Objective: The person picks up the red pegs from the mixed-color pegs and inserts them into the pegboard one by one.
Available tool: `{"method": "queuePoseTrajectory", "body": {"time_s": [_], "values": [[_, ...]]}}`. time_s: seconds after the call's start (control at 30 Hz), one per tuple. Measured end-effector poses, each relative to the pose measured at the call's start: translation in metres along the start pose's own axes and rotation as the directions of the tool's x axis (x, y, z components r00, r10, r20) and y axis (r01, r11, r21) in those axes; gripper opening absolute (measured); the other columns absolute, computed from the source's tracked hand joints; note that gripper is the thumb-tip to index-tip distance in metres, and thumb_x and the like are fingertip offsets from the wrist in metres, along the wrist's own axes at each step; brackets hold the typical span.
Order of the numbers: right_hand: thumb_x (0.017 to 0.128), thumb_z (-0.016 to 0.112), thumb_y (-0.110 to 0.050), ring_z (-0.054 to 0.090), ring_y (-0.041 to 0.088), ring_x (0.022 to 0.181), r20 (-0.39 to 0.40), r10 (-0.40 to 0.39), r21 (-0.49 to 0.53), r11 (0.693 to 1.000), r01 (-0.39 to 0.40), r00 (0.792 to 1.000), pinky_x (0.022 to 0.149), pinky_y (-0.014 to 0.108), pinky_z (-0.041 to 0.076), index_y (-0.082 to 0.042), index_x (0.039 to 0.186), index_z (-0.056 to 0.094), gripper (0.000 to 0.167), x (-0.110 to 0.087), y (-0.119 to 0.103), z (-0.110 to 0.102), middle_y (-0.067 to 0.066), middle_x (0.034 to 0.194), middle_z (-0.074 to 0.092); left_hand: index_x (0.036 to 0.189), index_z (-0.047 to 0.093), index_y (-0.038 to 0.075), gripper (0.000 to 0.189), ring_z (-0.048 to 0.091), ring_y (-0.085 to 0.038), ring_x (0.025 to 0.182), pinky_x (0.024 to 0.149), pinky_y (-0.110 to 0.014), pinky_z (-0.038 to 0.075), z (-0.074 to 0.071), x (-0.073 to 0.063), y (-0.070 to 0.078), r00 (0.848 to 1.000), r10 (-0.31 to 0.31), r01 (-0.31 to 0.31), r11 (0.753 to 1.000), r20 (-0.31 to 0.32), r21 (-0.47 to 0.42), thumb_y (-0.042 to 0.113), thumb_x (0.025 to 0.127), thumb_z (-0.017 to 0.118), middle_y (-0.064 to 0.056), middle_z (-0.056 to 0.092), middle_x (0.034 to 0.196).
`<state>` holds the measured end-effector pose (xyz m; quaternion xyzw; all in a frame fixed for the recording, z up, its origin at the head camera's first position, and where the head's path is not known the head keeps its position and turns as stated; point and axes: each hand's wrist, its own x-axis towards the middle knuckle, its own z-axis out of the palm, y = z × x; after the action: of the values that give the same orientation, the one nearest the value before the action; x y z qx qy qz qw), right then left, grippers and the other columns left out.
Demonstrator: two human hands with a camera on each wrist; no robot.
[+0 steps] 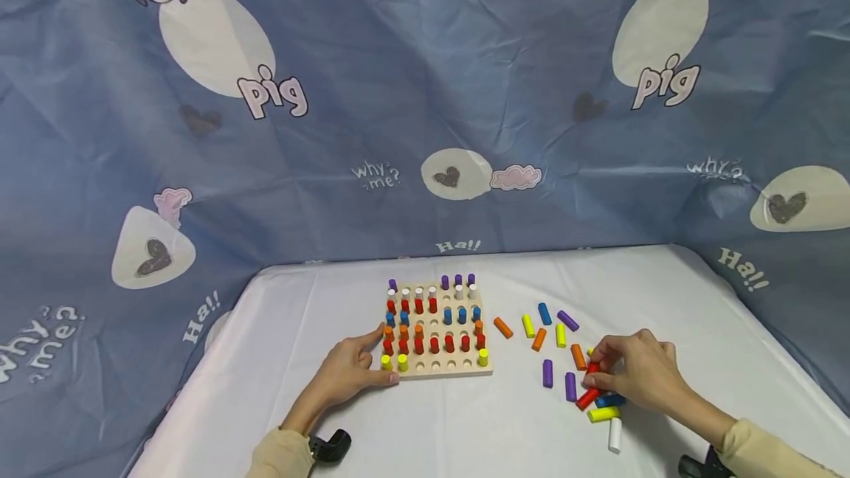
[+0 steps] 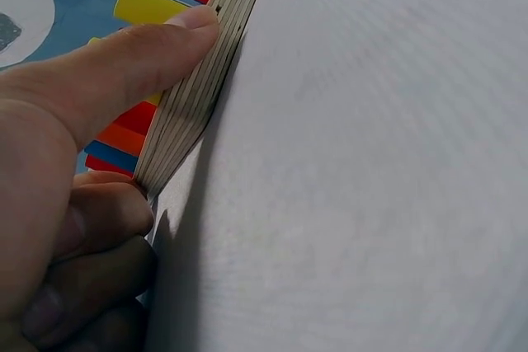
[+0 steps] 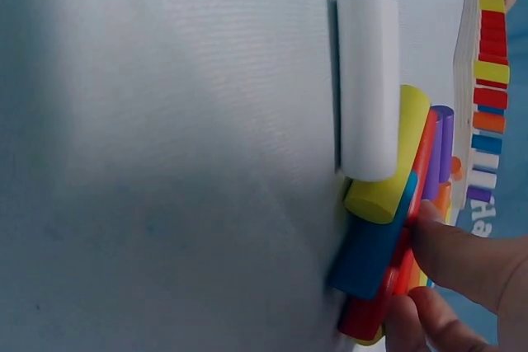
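A wooden pegboard (image 1: 443, 372) with rows of coloured pegs stands left of centre. My left hand (image 1: 347, 369) grips its near left corner, the thumb (image 2: 177, 39) along the front edge and the other fingers at the left side. At a loose pile on the right, my right hand (image 1: 640, 369) pinches a red peg (image 1: 593, 368) between thumb and fingers. Close under that hand lie another red peg (image 1: 587, 399), a blue peg (image 1: 610, 401) and a yellow peg (image 1: 603, 414). A white peg (image 3: 369, 88) lies at the pile's near end.
More loose pegs, among them an orange peg (image 1: 503, 327), a purple peg (image 1: 547, 373) and a blue peg (image 1: 544, 313), lie scattered between board and right hand. White cloth (image 1: 319, 441) covers the table. A blue printed curtain (image 1: 372, 94) hangs behind it.
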<state>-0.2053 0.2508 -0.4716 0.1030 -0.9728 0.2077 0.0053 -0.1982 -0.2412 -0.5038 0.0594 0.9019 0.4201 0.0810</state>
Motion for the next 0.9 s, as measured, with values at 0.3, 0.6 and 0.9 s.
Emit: {"method": "queuePoseTrajectory", "body": {"time_s": [0.3, 0.6, 0.9], "values": [[0.071, 0.097, -0.046, 0.054, 0.027, 0.099, 0.03, 0.05, 0.0, 0.999, -0.05, 0.998, 0.081, 0.054, 0.03, -0.022, 0.09, 0.076, 0.037, 0.0008, 0.0007, -0.0018, -0.014, 0.075, 0.067, 0.159, 0.047, 0.003, 0.105, 0.026, -0.008, 0.051, 0.05, -0.023, 0.026, 0.0003, 0.0022, -0.001, 1.0, -0.002, 0.002, 1.0, -0.008, 0.015, 0.043, 0.074, 0.096, 0.011, 0.032, 0.052], [0.067, 0.099, -0.045, 0.05, 0.032, 0.103, 0.027, 0.045, -0.013, 0.999, -0.045, 0.999, 0.08, 0.052, 0.029, -0.022, 0.087, 0.073, 0.041, 0.0014, -0.0017, -0.0017, -0.012, 0.079, 0.07, 0.158, 0.047, 0.002, 0.106, 0.025, -0.008, 0.05, 0.049, -0.023, 0.025, 0.0007, 0.0018, -0.0014, 1.0, 0.006, -0.006, 1.0, -0.006, -0.001, 0.044, 0.074, 0.096, 0.011, 0.031, 0.052], [0.075, 0.096, -0.03, 0.05, 0.025, 0.098, 0.013, -0.012, -0.014, 1.0, 0.012, 1.0, 0.081, 0.049, 0.026, -0.026, 0.08, 0.067, 0.03, -0.001, -0.0085, -0.0005, -0.015, 0.081, 0.067, 0.158, 0.048, 0.002, 0.106, 0.024, -0.006, 0.049, 0.049, -0.022, 0.024, 0.0011, 0.0017, -0.0022, 1.0, -0.004, 0.004, 1.0, -0.009, 0.003, 0.044, 0.074, 0.096, 0.011, 0.031, 0.052]]}}
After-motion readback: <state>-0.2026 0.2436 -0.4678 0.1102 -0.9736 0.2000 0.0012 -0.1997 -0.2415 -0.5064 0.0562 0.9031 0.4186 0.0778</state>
